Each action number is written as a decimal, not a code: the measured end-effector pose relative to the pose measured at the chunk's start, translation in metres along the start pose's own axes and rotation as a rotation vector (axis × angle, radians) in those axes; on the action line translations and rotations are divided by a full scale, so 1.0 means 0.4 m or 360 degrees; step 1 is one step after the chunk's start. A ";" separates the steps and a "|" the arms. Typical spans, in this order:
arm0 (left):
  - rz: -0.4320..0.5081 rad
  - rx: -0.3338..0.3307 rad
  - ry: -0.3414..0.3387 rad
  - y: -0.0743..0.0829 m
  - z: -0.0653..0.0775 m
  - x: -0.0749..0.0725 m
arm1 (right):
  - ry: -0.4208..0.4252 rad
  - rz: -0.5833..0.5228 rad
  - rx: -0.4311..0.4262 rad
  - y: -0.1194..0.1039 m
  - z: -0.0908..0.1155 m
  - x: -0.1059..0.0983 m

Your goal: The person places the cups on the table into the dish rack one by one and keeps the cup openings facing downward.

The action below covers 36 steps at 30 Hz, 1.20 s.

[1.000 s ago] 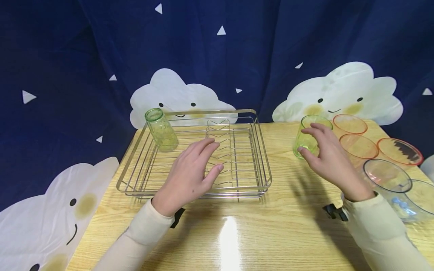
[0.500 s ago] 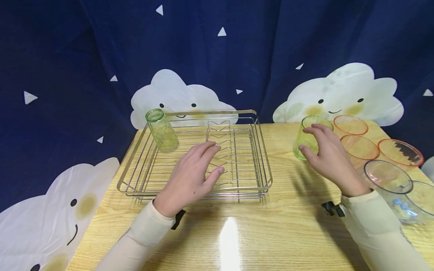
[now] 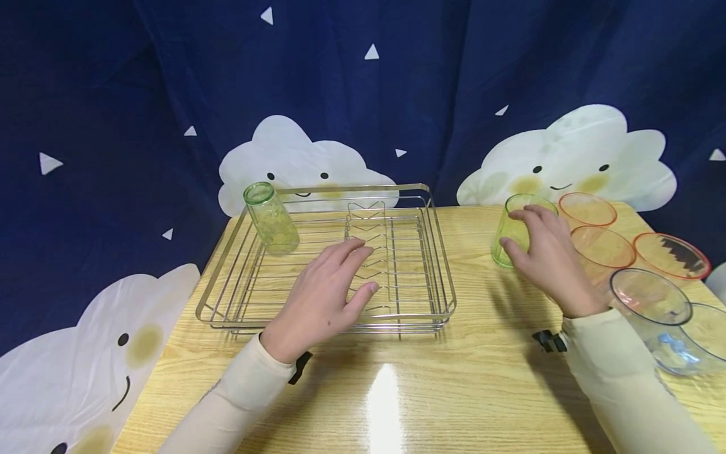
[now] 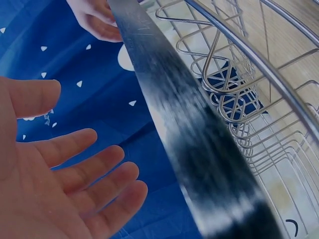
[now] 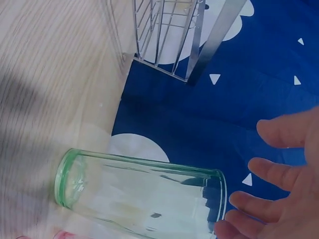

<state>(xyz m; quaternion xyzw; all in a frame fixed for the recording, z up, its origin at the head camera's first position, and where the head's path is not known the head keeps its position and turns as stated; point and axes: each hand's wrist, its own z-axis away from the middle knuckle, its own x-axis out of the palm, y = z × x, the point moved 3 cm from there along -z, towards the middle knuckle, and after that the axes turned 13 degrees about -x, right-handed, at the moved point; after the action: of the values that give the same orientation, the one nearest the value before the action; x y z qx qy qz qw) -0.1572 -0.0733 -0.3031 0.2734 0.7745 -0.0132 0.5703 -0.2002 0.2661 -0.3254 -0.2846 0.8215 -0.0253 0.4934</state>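
Observation:
In the head view, my left hand (image 3: pixel 320 296) hovers over the front of a wire dish rack (image 3: pixel 391 314), its fingers loosely extended and holding nothing. The left wrist view shows that palm (image 4: pixel 45 179) beside the rack's flat metal rim (image 4: pixel 184 134). A green-tinted drinking glass (image 3: pixel 271 221) stands upside down in the rack's back left corner. At the right, my right hand (image 3: pixel 544 258) hangs by the rim of a second green glass (image 5: pixel 144 194), which stands upright on the table. Its fingers are spread near the rim without gripping; whether a fingertip touches it I cannot tell.
Right of the second green glass stand several clear glasses, including an orange-rimmed glass (image 3: pixel 601 246) and a blue-rimmed glass (image 3: pixel 649 296). Wooden table (image 3: pixel 454 391) lies in front of the rack. A dark blue cloth (image 3: pixel 420 82) with clouds hangs behind.
My right hand and wrist have shifted slightly left and away from me beside the upright green glass. My left hand has drifted very slightly right. The glasses and the rack stay in place.

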 end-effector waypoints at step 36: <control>0.0050 -0.0039 -0.0077 -0.009 0.002 0.020 | -0.0173 0.0268 0.0011 0.044 -0.009 0.042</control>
<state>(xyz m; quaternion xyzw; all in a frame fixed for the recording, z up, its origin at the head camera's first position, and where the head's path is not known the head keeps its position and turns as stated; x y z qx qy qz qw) -0.1597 -0.0733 -0.3115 0.2781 0.7562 -0.0012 0.5923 -0.2167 0.2716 -0.3426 -0.2139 0.8145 0.0289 0.5385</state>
